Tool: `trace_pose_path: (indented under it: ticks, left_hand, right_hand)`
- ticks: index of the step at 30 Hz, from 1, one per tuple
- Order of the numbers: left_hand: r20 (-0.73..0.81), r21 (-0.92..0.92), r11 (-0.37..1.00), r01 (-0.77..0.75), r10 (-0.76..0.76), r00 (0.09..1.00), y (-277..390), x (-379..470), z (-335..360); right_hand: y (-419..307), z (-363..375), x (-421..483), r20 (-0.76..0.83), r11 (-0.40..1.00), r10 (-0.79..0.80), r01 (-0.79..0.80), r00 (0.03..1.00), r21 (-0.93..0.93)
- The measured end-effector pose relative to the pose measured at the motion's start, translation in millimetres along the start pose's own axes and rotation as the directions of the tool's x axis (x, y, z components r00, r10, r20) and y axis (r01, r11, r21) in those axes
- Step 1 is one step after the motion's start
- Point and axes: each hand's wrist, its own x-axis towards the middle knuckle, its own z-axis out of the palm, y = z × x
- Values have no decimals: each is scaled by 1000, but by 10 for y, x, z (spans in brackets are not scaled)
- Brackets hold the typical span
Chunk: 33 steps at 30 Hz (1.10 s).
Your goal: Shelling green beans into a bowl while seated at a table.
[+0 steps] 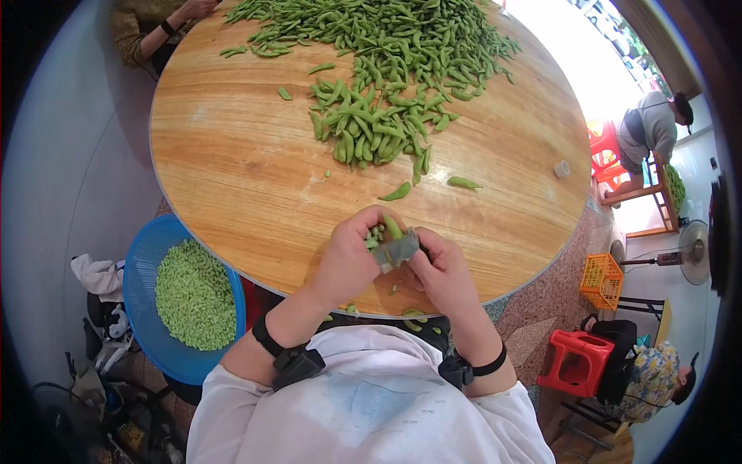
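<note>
My left hand (351,255) is curled around a green soybean pod (392,226) and several shelled green beans (374,236). A grey-green wrapping (397,253) lies across the gap between my hands; blur hides whether it covers my left thumb. My right hand (443,269) meets it from the right, fingers bent inward, and what they grip is hidden. Both hands are above the near edge of the round wooden table (232,191). Just beyond them lie two loose pods, one pod (396,192) at centre and another pod (464,182) to the right.
A large heap of pods (394,35) covers the far tabletop, with a smaller pile (371,127) nearer. Down left stands a blue plastic basket (136,290) of shelled beans (197,296). A small white cup (562,169) sits at right. Other people (649,127) are nearby.
</note>
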Motion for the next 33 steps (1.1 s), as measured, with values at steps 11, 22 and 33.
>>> trace_pose_path:
  ticks: [11, 22, 33]
  left_hand:
    - [56, 24, 999, -24, 23, 998, 49, -14, -93]
    - [322, 336, 754, -564, 471, 821, 83, -20, -107]
    - [-159, -502, 861, 78, -181, 970, 50, 45, -188]
  right_hand:
    - [-111, -116, 57, -259, 946, -255, 185, 932, -265]
    - [5, -203, -28, 178, 717, -56, -84, 982, 692]
    - [-349, -266, 162, 289, 666, -235, 371, 928, -648]
